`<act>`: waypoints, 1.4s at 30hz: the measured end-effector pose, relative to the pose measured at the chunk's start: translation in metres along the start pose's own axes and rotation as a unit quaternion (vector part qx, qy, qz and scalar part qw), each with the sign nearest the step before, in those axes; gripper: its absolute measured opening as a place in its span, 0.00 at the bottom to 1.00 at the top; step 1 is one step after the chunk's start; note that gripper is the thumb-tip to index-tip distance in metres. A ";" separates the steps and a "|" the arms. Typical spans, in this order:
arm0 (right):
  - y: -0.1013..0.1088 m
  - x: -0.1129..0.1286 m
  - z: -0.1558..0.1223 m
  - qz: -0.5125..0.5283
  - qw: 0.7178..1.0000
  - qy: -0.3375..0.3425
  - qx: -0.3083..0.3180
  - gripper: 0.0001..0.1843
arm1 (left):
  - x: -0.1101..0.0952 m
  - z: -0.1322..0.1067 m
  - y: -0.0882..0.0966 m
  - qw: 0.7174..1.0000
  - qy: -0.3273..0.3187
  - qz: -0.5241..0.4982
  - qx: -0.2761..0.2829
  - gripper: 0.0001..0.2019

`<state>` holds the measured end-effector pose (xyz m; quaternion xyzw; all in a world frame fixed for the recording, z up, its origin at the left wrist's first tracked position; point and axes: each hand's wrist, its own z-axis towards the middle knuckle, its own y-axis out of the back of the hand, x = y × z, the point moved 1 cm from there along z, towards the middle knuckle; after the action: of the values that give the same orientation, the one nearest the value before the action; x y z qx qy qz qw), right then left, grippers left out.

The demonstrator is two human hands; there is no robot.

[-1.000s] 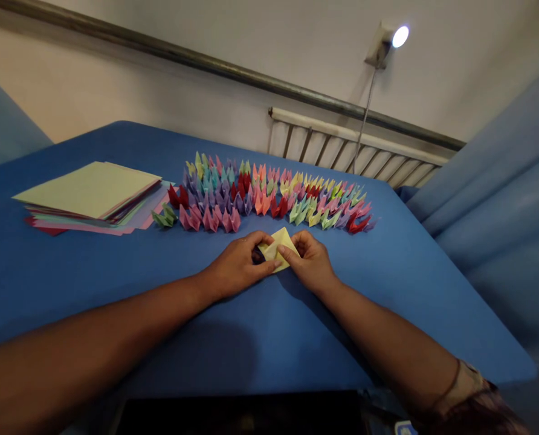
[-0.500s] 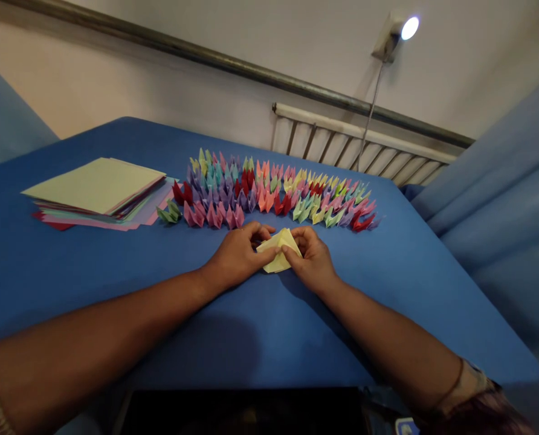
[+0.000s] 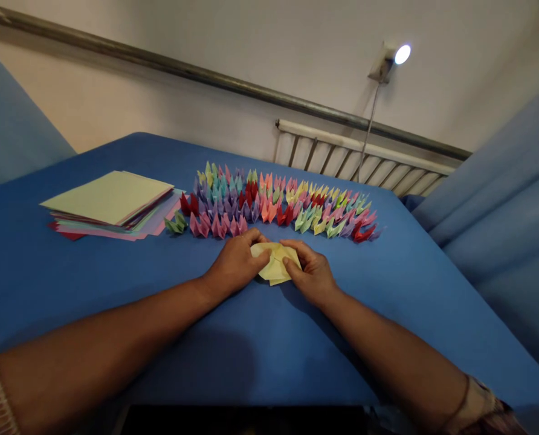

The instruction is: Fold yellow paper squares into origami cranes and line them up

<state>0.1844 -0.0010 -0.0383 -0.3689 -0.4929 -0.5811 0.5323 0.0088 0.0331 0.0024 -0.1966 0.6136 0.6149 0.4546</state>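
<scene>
A partly folded piece of yellow origami paper [image 3: 276, 264] is held just above the blue table, between both hands. My left hand [image 3: 237, 260] grips its left side, the thumb lying on the upper face and the fingers behind. On the opposite side, my right hand [image 3: 312, 273] pinches the paper the same way, thumb in front and fingers at the far edge. Creases run across the middle of the sheet, and a small flap points down toward me. Fingertips behind the paper are hidden.
Rows of folded paper cranes [image 3: 269, 208] in many colours stand just beyond my hands. A stack of coloured paper sheets [image 3: 110, 202] lies at the left on the blue tablecloth [image 3: 161, 320]. Behind are a radiator [image 3: 360, 148] and a lit plug-in lamp [image 3: 402, 54]; a blue curtain [image 3: 500, 223] hangs at right.
The yellow paper has changed from a peaked, pointed shape to a flatter, wider one with its top point folded down. My fingers have shifted along its edges. The view has tilted up slightly.
</scene>
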 end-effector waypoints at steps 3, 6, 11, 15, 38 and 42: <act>0.000 0.000 -0.001 -0.005 1.000 -0.005 0.019 0.18 | 0.000 0.000 -0.001 1.000 -0.008 -0.022 0.013 0.07; 0.000 0.000 -0.002 -0.016 0.999 -0.016 0.027 0.20 | 0.000 0.000 0.000 1.000 0.002 -0.003 0.017 0.07; 0.000 -0.003 0.000 0.000 0.999 -0.034 0.015 0.19 | -0.001 -0.001 0.006 1.000 0.009 0.023 0.014 0.06; 0.000 0.000 0.002 0.048 0.997 -0.051 0.017 0.15 | -0.002 -0.001 0.006 1.000 0.003 0.015 0.012 0.06; 0.010 0.011 0.002 0.080 0.997 -0.004 0.002 0.08 | -0.005 0.000 0.002 0.962 0.038 -0.266 0.049 0.09; 0.011 0.011 0.001 0.067 0.998 0.007 -0.005 0.08 | -0.006 0.000 0.000 0.937 0.098 -0.334 0.023 0.10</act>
<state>0.1932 -0.0022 -0.0255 -0.4000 -0.4603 -0.5491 0.5716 0.0120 0.0313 0.0069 -0.4393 0.5681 0.3914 0.5755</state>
